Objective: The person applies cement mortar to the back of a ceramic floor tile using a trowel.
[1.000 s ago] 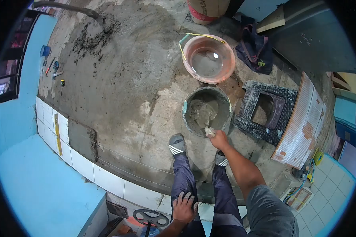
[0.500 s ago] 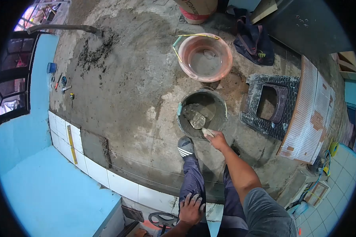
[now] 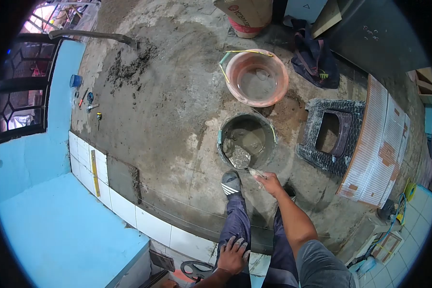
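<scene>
My right hand (image 3: 268,182) is closed round the handle of a trowel (image 3: 240,157). The trowel's blade is inside a dark bucket (image 3: 222,149), against its near left wall, with grey mortar on it. Wet grey mortar (image 3: 252,139) lies in the bucket. My left hand (image 3: 233,254) rests flat on my left thigh, its fingers spread, holding nothing. Just beyond the dark bucket stands a pinkish-orange bucket (image 3: 284,81) with cloudy water and a yellow wire handle.
To the right are a black plastic stool (image 3: 317,110) and flattened cardboard (image 3: 379,144). White tiles (image 3: 151,223) with a yellow level (image 3: 95,173) line the left edge. A taut string crosses the floor. Small tools, a tape measure (image 3: 99,116) and a blue cup (image 3: 75,80) lie by the wall.
The trowel has shifted slightly down toward the bucket's near rim, with my right hand still on it. The whole view has moved a little to the right. My left hand stays on my thigh.
</scene>
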Tool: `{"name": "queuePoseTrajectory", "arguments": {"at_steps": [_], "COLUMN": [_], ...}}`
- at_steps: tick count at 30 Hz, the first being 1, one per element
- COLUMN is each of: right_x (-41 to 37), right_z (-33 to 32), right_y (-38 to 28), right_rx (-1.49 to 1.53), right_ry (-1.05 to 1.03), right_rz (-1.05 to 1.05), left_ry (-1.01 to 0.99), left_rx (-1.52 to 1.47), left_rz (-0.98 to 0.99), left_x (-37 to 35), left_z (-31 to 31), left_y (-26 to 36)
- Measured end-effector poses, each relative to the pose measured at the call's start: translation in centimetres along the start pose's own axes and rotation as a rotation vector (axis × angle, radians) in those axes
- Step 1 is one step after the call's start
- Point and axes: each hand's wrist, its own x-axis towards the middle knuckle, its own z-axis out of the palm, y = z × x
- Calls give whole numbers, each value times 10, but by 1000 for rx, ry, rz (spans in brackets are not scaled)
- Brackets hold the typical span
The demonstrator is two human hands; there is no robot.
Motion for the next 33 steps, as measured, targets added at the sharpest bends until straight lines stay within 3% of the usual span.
{"name": "queuePoseTrajectory", "arguments": {"at_steps": [7,10,13,17,18,22,26,29,31,33], "right_x": [-38,-62,-83,-170,-212,-327,-442,-505,-508,-518], "right_z": [-13,-19,-30,-39,-37,-83,-137,-195,-240,-269], "right_y": [-3,-10,5,-57,-107,-152,-182,-196,-173,-184], "right_rx": [18,-36,-261,-248,1,40,262,43,-292,-427], "right_ry": [15,55,171,175,94,127,388,551,782,884], "right_rz": [-6,-100,-148,-244,-128,-243,-230,-200,-455,-312], "left_ry": [-7,5,77,83,125,120,195,246,377,390], "left_rx": [34,44,53,73,65,86,78,127,80,31], "left_rz": [-11,-5,6,-20,-11,-45,-9,-68,-74,-140], "left_x": [0,-1,-2,0,0,0,-1,-11,-26,-44], "left_z": [0,-6,-9,-20,-25,-26,-35,-45,-64,-88], "left_y": [2,4,6,8,10,14,27,36,50,62]}}
